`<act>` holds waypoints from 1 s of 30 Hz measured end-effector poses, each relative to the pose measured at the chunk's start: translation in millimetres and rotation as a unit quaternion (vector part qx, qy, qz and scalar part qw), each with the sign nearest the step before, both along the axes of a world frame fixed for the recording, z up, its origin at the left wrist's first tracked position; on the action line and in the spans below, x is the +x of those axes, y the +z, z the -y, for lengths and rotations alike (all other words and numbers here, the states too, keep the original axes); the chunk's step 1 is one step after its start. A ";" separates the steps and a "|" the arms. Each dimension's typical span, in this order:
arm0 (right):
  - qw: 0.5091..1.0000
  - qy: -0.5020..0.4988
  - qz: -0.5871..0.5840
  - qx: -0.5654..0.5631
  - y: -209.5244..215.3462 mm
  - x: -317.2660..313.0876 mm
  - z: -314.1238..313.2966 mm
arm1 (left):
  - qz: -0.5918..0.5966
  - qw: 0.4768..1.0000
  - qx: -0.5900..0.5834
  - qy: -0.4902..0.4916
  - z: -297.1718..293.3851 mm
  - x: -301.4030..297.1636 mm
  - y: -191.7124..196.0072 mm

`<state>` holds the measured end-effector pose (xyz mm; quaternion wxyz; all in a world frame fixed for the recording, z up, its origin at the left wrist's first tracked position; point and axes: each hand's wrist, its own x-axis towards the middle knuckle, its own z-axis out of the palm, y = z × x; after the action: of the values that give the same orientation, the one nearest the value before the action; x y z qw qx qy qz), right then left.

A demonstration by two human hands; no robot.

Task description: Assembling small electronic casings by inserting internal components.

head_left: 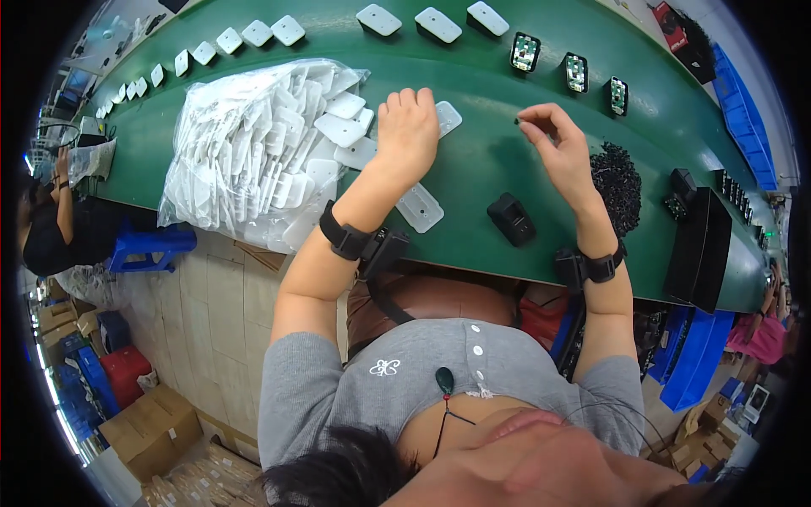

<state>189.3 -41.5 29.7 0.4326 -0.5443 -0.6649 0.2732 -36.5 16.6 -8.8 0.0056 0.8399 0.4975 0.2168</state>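
My left hand (408, 127) is closed, its fingers curled over a white plastic cover (450, 118) that sticks out on its right side; the thumb is hidden. My right hand (559, 144) pinches a small black piece (518, 121) between thumb and forefinger, a little apart from the cover. Below my left wrist another white cover (420, 209) lies on the green table. A black casing (511, 220) rests between my forearms. Close by my right wrist is a heap of small black pieces (618, 186).
A clear bag (253, 152) spilling white covers sits left of my left hand. White-topped units (378, 20) line the far side, along with open casings showing circuit boards (576, 73). At right stand a black box (699, 249) and a blue bin (743, 114). Another person (63, 224) sits far left.
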 end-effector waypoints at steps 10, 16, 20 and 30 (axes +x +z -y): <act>0.950 -0.002 -0.301 -0.085 -1.4 -12.6 -4.3 | 0.356 0.898 -0.230 -0.117 8.2 31.1 28.6; 0.940 0.002 -0.324 -0.106 -3.0 -11.4 -2.1 | 0.419 0.870 -0.201 -0.165 18.6 47.5 20.2; 0.933 0.003 -0.333 -0.134 -2.3 -13.3 0.4 | 0.404 0.887 -0.132 -0.182 16.9 49.5 17.8; 0.987 -0.040 -0.154 -0.019 -3.4 -21.6 5.5 | 0.454 0.851 -0.185 -0.190 19.0 46.1 19.5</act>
<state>167.8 -47.0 26.4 0.5300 -0.5303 -0.5628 0.3481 9.5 -2.4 10.7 0.4270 0.7095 0.3016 0.4725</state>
